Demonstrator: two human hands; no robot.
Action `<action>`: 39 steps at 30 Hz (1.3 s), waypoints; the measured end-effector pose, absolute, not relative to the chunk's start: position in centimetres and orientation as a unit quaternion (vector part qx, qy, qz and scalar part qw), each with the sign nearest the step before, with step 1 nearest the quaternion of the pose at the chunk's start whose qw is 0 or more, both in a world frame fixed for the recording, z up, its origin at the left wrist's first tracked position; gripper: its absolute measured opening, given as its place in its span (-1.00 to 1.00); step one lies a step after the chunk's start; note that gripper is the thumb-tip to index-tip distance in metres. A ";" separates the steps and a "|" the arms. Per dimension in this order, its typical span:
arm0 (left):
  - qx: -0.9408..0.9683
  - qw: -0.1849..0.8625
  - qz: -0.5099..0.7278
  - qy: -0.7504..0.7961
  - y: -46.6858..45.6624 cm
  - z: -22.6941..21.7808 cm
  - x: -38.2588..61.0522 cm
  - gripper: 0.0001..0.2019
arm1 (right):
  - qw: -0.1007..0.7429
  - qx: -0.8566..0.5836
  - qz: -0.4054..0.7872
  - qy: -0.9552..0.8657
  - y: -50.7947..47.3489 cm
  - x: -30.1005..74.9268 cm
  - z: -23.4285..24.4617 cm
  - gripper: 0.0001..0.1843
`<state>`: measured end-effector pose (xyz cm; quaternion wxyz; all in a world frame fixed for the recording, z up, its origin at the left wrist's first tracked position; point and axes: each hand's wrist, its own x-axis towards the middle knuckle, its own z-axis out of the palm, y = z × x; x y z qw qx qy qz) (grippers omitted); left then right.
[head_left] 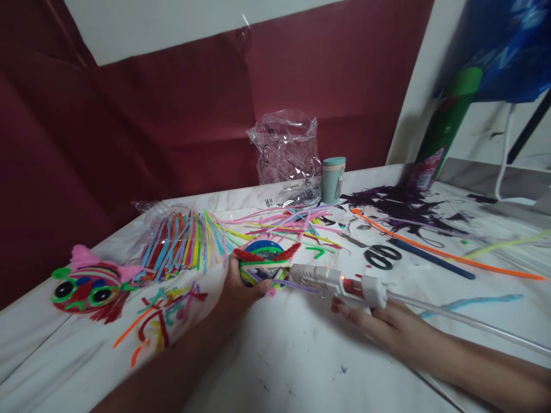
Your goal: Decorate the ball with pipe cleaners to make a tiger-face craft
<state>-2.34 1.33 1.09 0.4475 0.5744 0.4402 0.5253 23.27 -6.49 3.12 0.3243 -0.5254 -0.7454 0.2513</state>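
My left hand is closed around the side of a round craft piece covered with blue, green and red pipe cleaners. In my right hand is a white hot glue gun with a small orange light on its body. A long clear glue stick sticks out of its back. The gun's nozzle points left and is at the right side of the craft piece; whether it touches cannot be made out. A purple pipe cleaner runs below the nozzle.
At left lies a finished-looking pipe-cleaner face with pink ears. Cut pipe-cleaner pieces and a bagged bundle of pipe cleaners are nearby. Behind stand a green cup and a clear plastic bag. Black scissors handles and dark shreds lie right.
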 end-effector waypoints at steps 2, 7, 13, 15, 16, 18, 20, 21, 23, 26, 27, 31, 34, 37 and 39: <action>0.570 0.446 0.525 0.447 1.4 1.1 -2.3 -0.27 | 0.321 -0.527 0.249 -0.747 -6.5 23.3 3.0 -0.40; 0.576 0.435 0.523 0.453 1.4 1.1 -2.4 -0.26 | 0.322 -0.519 0.257 -0.749 -6.4 23.4 2.8 -0.43; 0.583 0.434 0.520 0.449 1.4 0.9 -2.4 -0.23 | 0.315 -0.499 0.236 -0.772 -6.3 23.4 2.8 -0.46; 0.587 0.433 0.518 0.447 1.4 0.8 -2.4 -0.19 | 0.317 -0.505 0.231 -0.769 -6.3 23.4 2.7 -0.47; 0.589 0.432 0.517 0.448 1.4 0.8 -2.4 -0.18 | 0.318 -0.507 0.231 -0.767 -6.4 23.3 2.7 -0.48; 0.591 0.427 0.516 0.449 1.4 0.7 -2.4 -0.17 | 0.319 -0.507 0.231 -0.766 -6.4 23.3 2.7 -0.48; 0.589 0.425 0.517 0.453 1.4 0.6 -2.5 -0.19 | 0.318 -0.505 0.229 -0.769 -6.3 23.3 2.6 -0.48; 0.587 0.426 0.518 0.454 1.4 0.6 -2.5 -0.21 | 0.316 -0.504 0.228 -0.771 -6.3 23.3 2.6 -0.48; 0.583 0.431 0.519 0.453 1.4 0.6 -2.5 -0.24 | 0.312 -0.503 0.224 -0.775 -6.2 23.4 2.4 -0.48; 0.584 0.422 0.519 0.461 1.3 0.7 -2.3 -0.26 | 0.313 -0.500 0.221 -0.777 -6.2 23.5 2.2 -0.50; 0.585 0.417 0.518 0.464 1.2 0.8 -2.3 -0.26 | 0.314 -0.501 0.219 -0.777 -6.3 23.5 2.2 -0.51; 0.595 0.420 0.518 0.448 1.2 0.9 -2.0 -0.25 | 0.311 -0.505 0.194 -0.781 -6.5 23.4 2.5 -0.57; 0.601 0.417 0.514 0.448 1.3 0.9 -2.0 -0.26 | 0.324 -0.504 0.176 -0.781 -6.6 23.3 2.9 -0.57; 0.599 0.423 0.513 0.446 1.4 0.8 -2.2 -0.29 | 0.332 -0.498 0.176 -0.781 -6.6 23.3 3.0 -0.56; 0.595 0.433 0.516 0.439 1.4 0.8 -2.3 -0.32 | 0.327 -0.497 0.178 -0.784 -6.5 23.4 2.9 -0.57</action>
